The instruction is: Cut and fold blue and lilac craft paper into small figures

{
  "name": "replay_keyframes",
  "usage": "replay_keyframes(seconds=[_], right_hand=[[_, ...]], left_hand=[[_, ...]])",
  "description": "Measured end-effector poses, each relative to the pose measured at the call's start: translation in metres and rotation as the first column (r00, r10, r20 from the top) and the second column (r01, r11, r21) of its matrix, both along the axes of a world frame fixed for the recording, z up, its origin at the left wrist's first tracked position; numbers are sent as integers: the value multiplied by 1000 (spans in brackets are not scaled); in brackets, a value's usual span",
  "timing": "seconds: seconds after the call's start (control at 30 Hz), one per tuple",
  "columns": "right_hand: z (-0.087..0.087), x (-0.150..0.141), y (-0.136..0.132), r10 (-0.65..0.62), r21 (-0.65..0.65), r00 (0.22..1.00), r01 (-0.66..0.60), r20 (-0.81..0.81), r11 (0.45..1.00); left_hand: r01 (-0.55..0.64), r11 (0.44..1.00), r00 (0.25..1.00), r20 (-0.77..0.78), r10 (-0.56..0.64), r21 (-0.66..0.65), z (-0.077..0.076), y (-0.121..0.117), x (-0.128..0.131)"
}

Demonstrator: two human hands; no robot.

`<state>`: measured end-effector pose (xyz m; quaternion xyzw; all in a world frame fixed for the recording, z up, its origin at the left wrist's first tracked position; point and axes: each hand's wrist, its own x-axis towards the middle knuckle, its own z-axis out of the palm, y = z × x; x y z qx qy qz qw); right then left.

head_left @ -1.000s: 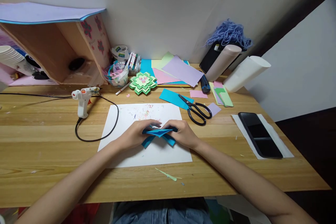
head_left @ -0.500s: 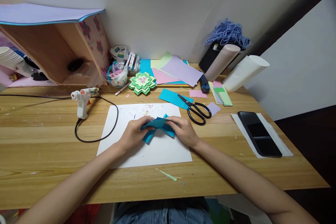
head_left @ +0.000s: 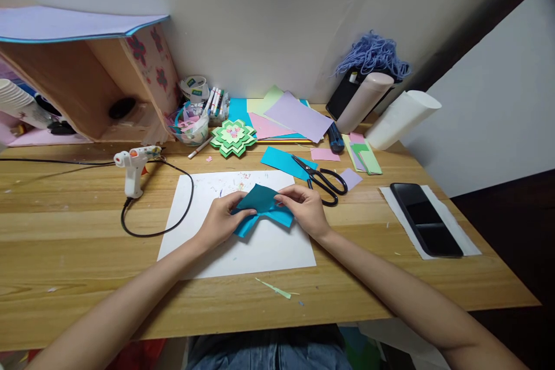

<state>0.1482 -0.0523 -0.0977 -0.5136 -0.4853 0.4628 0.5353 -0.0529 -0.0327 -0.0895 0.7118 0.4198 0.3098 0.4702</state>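
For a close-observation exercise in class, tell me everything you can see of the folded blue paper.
The folded paper is blue, matte and creased. Its upper panel rises to a point; two flaps spread below, to lower left and lower right. The left hand and right hand hold its sides over the white sheet.

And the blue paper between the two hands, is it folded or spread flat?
Folded. The blue paper shows panels standing at different angles, held by the left hand and right hand.
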Motion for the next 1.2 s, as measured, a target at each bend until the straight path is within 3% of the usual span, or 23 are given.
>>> replay_keyframes(seconds=[0.4,0.6,0.77,0.9,1.07,1.2], right_hand=[[-1,1,2,-29,-16,999,28,-39,999],[0,-1,2,-34,-6,998,33,-54,999],[0,-1,2,-24,21,999,25,-33,999],[-2,-3,-3,-21,79,999,18,33,997],[-3,-4,-11,35,228,973,-89,229,970],[-3,-4,-13,35,297,959,-122,282,947]], left_hand=[[-16,1000,999,-38,17,27,5,-2,0],[-72,988,989,-119,88,136,3,-3,1],[-50,983,991,-115,71,176,4,-1,1],[-75,954,991,-83,103,290,9,-3,4],[-59,908,994,-62,92,415,11,-11,8],[-71,876,986,-99,134,477,11,-16,8]])
